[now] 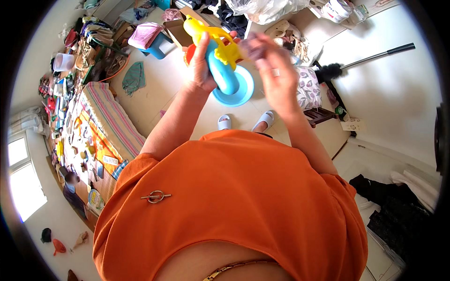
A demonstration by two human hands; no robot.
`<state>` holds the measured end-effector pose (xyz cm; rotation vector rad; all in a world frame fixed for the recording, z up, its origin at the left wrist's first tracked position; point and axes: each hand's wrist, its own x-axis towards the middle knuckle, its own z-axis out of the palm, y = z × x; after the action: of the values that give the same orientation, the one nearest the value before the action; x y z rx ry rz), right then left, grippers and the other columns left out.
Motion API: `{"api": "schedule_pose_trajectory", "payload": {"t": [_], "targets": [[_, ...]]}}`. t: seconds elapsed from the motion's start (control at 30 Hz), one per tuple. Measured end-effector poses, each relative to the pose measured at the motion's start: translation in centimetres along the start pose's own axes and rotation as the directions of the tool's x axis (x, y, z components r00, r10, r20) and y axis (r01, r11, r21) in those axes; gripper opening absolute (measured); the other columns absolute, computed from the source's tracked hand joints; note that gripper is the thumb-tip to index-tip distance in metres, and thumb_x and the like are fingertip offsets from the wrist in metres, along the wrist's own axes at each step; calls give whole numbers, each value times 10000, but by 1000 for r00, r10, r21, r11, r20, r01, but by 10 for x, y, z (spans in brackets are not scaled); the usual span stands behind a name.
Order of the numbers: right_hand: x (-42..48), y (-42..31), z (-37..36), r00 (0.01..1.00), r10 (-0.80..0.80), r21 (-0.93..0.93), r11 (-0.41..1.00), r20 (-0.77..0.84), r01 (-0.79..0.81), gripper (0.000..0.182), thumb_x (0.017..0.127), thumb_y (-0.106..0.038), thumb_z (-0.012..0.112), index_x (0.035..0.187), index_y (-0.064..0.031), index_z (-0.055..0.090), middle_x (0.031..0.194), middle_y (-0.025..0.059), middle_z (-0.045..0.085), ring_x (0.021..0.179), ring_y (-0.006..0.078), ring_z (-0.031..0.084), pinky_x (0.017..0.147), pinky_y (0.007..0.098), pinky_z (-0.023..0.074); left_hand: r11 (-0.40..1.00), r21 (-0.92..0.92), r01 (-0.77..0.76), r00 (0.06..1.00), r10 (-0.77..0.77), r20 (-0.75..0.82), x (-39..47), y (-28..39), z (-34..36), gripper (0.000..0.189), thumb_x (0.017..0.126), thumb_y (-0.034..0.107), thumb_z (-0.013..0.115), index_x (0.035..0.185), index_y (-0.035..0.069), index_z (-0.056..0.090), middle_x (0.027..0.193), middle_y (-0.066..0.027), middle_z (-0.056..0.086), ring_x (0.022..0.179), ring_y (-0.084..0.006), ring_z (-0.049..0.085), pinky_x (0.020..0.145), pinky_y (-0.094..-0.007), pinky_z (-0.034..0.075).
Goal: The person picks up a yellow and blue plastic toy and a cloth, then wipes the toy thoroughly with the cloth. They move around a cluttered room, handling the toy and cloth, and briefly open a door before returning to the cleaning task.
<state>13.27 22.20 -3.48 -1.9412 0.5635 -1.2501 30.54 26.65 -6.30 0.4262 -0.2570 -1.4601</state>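
My left hand (pixel 202 68) grips a plastic toy (pixel 223 75) with a light blue rounded body. Its yellow upper part looks like an animal's head, and an orange-red piece shows beside my thumb. To the right, my right hand (pixel 279 77) is blurred by motion and has a crumpled purplish cloth (pixel 256 49) in its fingers, close to the toy's yellow side. Below the toy, a light blue plastic basin (pixel 248 89) rests on the floor, partly hidden by it.
A striped cloth (pixel 110 119) covers the edge of a cluttered table at left. Beyond it are a green cloth (pixel 134 78) on the floor and a blue stool (pixel 154 49). On the right are a patterned cushion (pixel 309 87) and a black duster (pixel 330 72) with a long handle.
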Motion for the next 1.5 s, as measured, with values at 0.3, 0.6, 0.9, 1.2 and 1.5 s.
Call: {"api": "schedule_pose_trajectory", "payload": {"t": [0.3,0.6,0.9,1.2,1.5], "targets": [[-39,33,19,984,172,-152,973,-35,-175,287,807,35,579,1079,-32,642,1019,89,630,903,225,609,790,340,510,981,-193,0,1000,5,26,10,-3,9,629,822,342,598,1289,-31,404,1233,-158,526,1192,-286,494,1075,-442,363],[-7,-22,9,983,175,335,924,62,-186,267,881,47,526,1131,-5,604,1159,100,613,1024,173,599,870,299,503,993,38,-111,992,113,-57,13,-6,3,501,885,306,530,1276,31,380,1190,-140,569,1122,-286,537,997,-461,413],[-50,8,-4,954,263,120,952,147,-281,257,732,117,459,823,-23,654,1007,108,648,869,184,612,733,288,518,979,91,-185,975,194,-106,12,3,3,463,867,287,541,1215,7,424,1180,-148,567,1112,-278,543,1010,-434,410],[0,16,-12,883,467,673,640,41,-370,323,917,-39,515,1236,8,548,1256,97,563,1144,187,547,1004,335,418,979,190,-70,996,79,-37,2,-6,5,396,890,257,608,1198,34,496,1071,-135,603,1003,-238,600,886,-393,505],[7,-19,30,993,84,228,968,82,-101,339,801,89,567,1093,-55,663,1147,74,614,1079,222,575,936,309,454,942,328,-76,997,73,23,-10,-23,5,403,993,370,440,1283,90,450,1141,-47,546,1027,-154,560,888,-297,471]]}}
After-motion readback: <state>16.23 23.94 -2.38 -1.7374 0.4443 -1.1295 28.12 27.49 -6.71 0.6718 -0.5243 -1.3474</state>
